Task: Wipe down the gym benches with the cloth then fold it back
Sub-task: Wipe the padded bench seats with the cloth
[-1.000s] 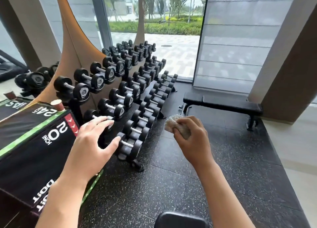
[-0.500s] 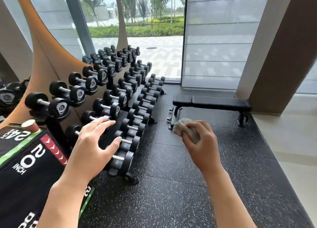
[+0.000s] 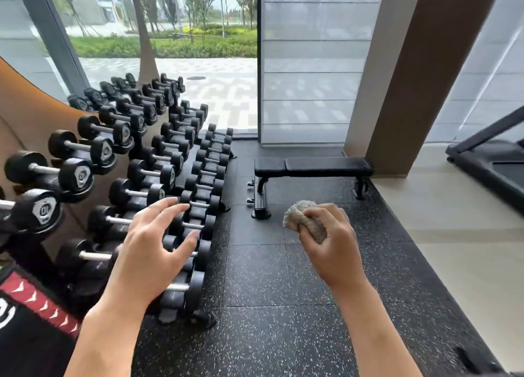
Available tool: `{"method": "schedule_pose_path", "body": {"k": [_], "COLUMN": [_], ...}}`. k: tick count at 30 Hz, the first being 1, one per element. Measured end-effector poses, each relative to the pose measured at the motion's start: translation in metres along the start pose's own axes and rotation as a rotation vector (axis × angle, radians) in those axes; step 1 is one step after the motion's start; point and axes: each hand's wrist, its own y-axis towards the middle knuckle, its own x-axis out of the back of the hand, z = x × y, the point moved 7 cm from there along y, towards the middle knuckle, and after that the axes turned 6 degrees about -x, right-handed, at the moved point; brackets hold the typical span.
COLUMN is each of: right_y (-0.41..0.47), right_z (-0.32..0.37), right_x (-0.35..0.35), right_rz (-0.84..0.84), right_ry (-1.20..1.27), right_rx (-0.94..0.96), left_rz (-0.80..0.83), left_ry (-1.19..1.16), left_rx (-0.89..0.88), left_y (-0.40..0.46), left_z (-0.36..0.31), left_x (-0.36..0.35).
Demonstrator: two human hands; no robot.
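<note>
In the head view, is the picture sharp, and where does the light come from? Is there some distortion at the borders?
Head view: daylight enters through the window behind the dumbbell rack; the bench, the cloth and both hands are sharp enough; the wide-angle lens bends the pillar and window frames near the edges; no strong glare on the floor.

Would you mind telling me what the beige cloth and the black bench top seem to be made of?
Bunched beige cloth in the right hand: looped terry or microfibre, judging by its nubbly, matte surface. Black flat bench: padded top, probably vinyl or leatherette, smooth with a faint sheen.
</note>
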Motion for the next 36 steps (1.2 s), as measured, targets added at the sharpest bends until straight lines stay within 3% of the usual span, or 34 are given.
{"method": "schedule_pose_path", "body": {"k": [10,17,28,36], "right_y": [-0.008,0.000,0.035,0.104], "right_z": [0.083,0.115,0.093,0.042], "right_x": [-0.108,-0.155,-0.180,-0.166], "right_rz": [0.021,0.085,0.061,-0.031], "right_ry": [-0.144,-0.216,-0.231,-0.208], "right_rx": [0.066,0.129,0.084,0.035], "left_rz": [0.059,0.046,0.098,0.112], "left_ry": [-0.071,-0.124,-0.146,-0.127], "left_rx": [-0.026,-0.033,-0.066,-0.137], "left_y": [0.007,0.007,0.049,0.134], "left_z": [0.121,0.162,0.177,0.158], "left_x": [0.030,0.043,0.011,-0.037]}}
